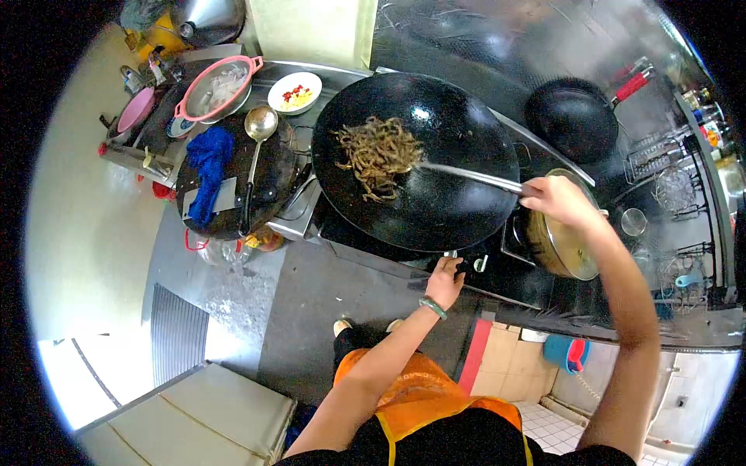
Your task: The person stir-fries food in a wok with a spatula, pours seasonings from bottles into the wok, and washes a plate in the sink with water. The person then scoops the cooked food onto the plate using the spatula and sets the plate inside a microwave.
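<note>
A large black wok (pixel 458 202) sits on the stove, with a heap of brown cooked strips (pixel 379 155) toward its left side. My right hand (pixel 561 200) is closed around the handle of a metal spatula (pixel 474 177), whose head reaches the strips and is partly hidden by them. Below the wok's front rim, my left hand (pixel 445 283), with a green bangle at the wrist, has its fingers closed at a black stove knob (pixel 461 266). A pale knob (pixel 480 265) is just right of it.
A white bowl (pixel 282 83) of red and yellow pieces and a pink colander (pixel 181 105) stand left of the wok. A ladle (pixel 254 167), blue cloth (pixel 203 186) and cleaver (pixel 226 196) lie on a round board (pixel 268 194). At right are a pot (pixel 579 247) and smaller wok (pixel 571 116).
</note>
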{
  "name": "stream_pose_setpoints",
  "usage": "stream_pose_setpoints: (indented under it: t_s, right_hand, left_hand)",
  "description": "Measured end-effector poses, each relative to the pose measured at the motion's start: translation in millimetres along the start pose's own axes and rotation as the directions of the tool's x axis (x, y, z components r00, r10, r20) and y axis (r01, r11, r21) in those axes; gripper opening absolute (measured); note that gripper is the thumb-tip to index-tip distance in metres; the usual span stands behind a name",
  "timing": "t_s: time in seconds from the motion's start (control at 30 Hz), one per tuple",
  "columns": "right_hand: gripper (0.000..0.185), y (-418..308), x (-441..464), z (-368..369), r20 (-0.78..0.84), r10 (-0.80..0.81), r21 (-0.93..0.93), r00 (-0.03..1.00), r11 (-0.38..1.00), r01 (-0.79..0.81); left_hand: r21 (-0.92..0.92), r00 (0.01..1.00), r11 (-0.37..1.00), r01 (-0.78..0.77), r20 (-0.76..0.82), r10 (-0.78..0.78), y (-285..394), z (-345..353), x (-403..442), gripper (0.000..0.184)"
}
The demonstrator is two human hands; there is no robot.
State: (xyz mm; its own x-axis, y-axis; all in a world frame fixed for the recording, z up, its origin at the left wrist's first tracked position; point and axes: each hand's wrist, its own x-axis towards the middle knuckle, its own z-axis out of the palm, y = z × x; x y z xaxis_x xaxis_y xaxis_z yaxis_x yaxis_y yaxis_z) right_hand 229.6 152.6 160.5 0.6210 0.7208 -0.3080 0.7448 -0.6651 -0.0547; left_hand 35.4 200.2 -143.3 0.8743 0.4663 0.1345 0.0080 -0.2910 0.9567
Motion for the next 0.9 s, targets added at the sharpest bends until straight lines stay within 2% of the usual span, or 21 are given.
stream_pose_setpoints:
  t_s: [0.03, 0.1, 0.13, 0.17, 0.2, 0.23, 0.3, 0.33, 0.37, 0.43, 0.47, 0.5, 0.53, 0.57, 0.6, 0.67, 0.7, 0.77, 0.87, 0.9]
  right_hand:
    - [0.031, -14.6, 7.1, 12.2, -0.093, 0.075, -0.033, 0.993, 0.996, -0.078]
    - [0.031, -26.8, 16.0, 6.8, -0.214, 0.078, -0.058, 0.974, 0.994, -0.092]
    - [0.029, -26.5, 16.8, 1.2, -0.305, -0.018, -0.144, 0.952, 0.989, -0.027]
    - [0.031, -27.9, 15.6, -11.7, -0.319, -0.042, -0.27, 0.947, 0.962, -0.048]
    - [0.031, -32.8, 8.3, -24.4, -0.406, -0.124, -0.361, 0.905, 0.932, -0.034]
    - [0.033, -39.3, -0.5, -36.2, -0.479, -0.214, -0.451, 0.851, 0.892, -0.029]
    - [0.037, -53.8, -19.6, -57.4, -0.48, -0.322, -0.572, 0.816, 0.82, -0.012]
    - [0.04, -53.3, -26.4, -63.7, -0.488, -0.36, -0.593, 0.795, 0.805, 0.001]
    - [0.041, -47.3, -29.8, -67.6, -0.489, -0.34, -0.597, 0.803, 0.802, -0.024]
    - [0.041, -32.6, -38.2, -67.6, -0.484, -0.304, -0.562, 0.82, 0.827, -0.025]
    - [0.039, -27.2, -42.1, -68.2, -0.448, -0.218, -0.477, 0.867, 0.878, -0.027]
    - [0.034, -20.0, -42.7, -67.1, -0.455, -0.185, -0.327, 0.871, 0.944, 0.03]
    - [0.031, -15.1, -47.1, -69.3, -0.407, -0.068, -0.214, 0.911, 0.977, -0.023]
    - [0.028, -13.2, -52.1, -72.8, -0.344, 0.048, -0.101, 0.938, 0.991, -0.087]
    - [0.028, -5.6, -53.0, -77.0, -0.251, 0.096, 0.01, 0.963, 0.995, -0.097]
    - [0.028, -1.3, -60.8, -85.7, -0.142, 0.175, 0.001, 0.974, 0.984, -0.177]
    - [0.028, -1.4, -65.3, -87.6, -0.112, 0.218, -0.002, 0.969, 0.976, -0.22]
    - [0.028, -1.2, -73.6, -90.0, -0.101, 0.208, -0.018, 0.973, 0.977, -0.211]
    - [0.028, -0.4, -83.3, -87.3, -0.108, 0.221, -0.031, 0.969, 0.974, -0.226]
    - [0.028, 0.1, -85.2, -85.8, -0.111, 0.23, -0.035, 0.967, 0.971, -0.235]
  left_hand:
    - [0.001, 1.0, 1.0, 0.005, 0.004, -0.005, 0.6, -2.1, 0.0, 0.031]
    - [-0.004, 1.0, 1.0, 0.018, -0.012, -0.018, 0.7, -6.8, -1.6, 0.03]
    - [-0.015, 0.999, 1.0, 0.027, -0.028, -0.028, 2.7, -8.9, -3.3, 0.03]
    - [-0.029, 0.998, 0.999, 0.033, -0.046, -0.034, 5.7, -10.4, -3.6, 0.03]
    - [0.038, 0.999, 0.998, 0.042, -0.036, -0.041, 19.4, -18.8, -1.2, 0.028]
    - [0.065, 0.998, 0.997, -0.038, -0.057, 0.041, 20.3, -17.1, -0.2, 0.027]
    - [0.129, 0.975, 0.973, -0.189, -0.096, 0.202, 21.2, -15.9, 0.5, 0.024]
    - [0.116, 0.978, 0.976, -0.185, -0.075, 0.194, 21.9, -14.7, 1.9, 0.024]
    - [0.18, 0.971, 0.964, -0.195, -0.1, 0.215, 22.3, -13.5, 2.3, 0.025]
    - [0.304, 0.954, 0.93, -0.206, -0.15, 0.26, 27.4, -13.0, 6.1, 0.026]
    - [0.31, 0.952, 0.927, -0.212, -0.15, 0.268, 28.7, -12.0, 9.4, 0.025]
    - [0.318, 0.95, 0.923, -0.216, -0.15, 0.274, 28.3, -10.7, 12.9, 0.025]
    - [0.327, 0.949, 0.919, -0.22, -0.147, 0.28, 27.5, -10.6, 15.4, 0.025]
    - [0.344, 0.959, 0.907, -0.244, -0.057, 0.279, 23.5, -9.6, 17.3, 0.024]
    - [0.357, 0.961, 0.895, -0.269, 0.036, 0.274, 18.1, -8.7, 18.9, 0.023]
    - [0.398, 0.948, 0.862, -0.315, 0.17, 0.268, 10.2, -4.2, 20.0, 0.019]
    - [0.396, 0.949, 0.863, -0.313, 0.156, 0.273, 6.9, -1.2, 19.8, 0.018]
    - [0.394, 0.951, 0.866, -0.309, 0.131, 0.28, -0.6, 3.7, 17.2, 0.016]
    - [0.475, 0.91, 0.787, -0.393, 0.078, 0.407, 8.3, -5.8, 21.6, 0.015]
    - [0.492, 0.922, 0.786, -0.375, 0.113, 0.37, 4.0, -4.6, 21.2, 0.016]
